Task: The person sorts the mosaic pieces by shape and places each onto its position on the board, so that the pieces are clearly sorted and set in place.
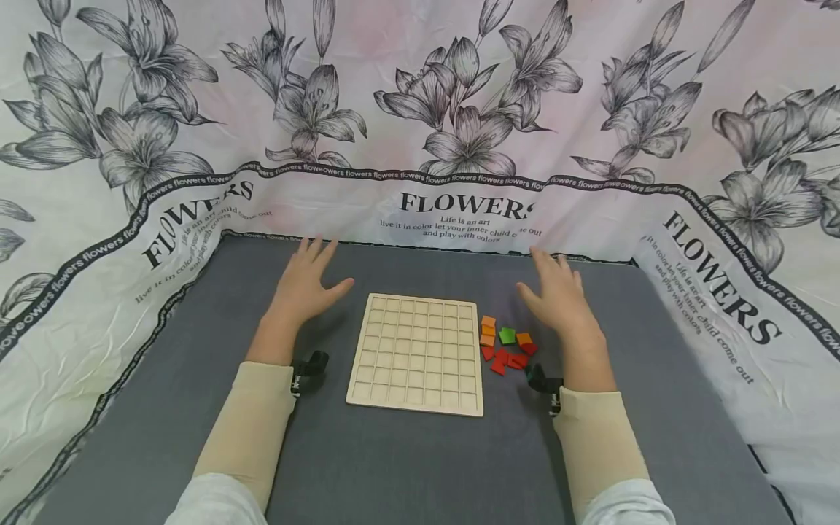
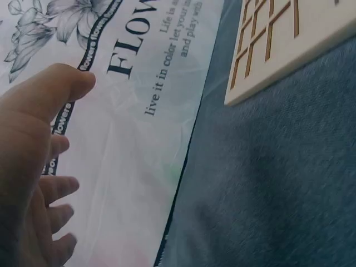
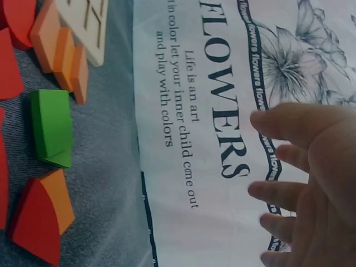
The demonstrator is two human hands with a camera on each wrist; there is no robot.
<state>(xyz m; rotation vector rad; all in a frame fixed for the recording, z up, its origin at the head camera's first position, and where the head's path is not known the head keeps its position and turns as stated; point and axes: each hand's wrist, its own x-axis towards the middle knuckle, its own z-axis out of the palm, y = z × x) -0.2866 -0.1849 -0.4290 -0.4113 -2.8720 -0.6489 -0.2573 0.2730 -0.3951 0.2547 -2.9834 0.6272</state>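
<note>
A square wooden grid board [image 1: 415,355] with rows of shallow recesses lies flat on the grey cloth. Just right of it is a loose cluster of small blocks: orange blocks [image 1: 488,330], a green block [image 1: 507,335] and red blocks [image 1: 501,359]. My left hand [image 1: 305,288] hovers left of the board's far corner, fingers spread, holding nothing. Beyond the blocks, on the right, my right hand [image 1: 558,295] is also raised with its fingers apart and nothing in it. The right wrist view shows the green block [image 3: 52,125] and a red curved block [image 3: 36,219] close up.
Grey cloth [image 1: 407,467] covers the table. A white curtain [image 1: 459,208] printed with flowers and lettering rises along the back and both sides. Dark straps with small cameras [image 1: 308,368] sit on both wrists.
</note>
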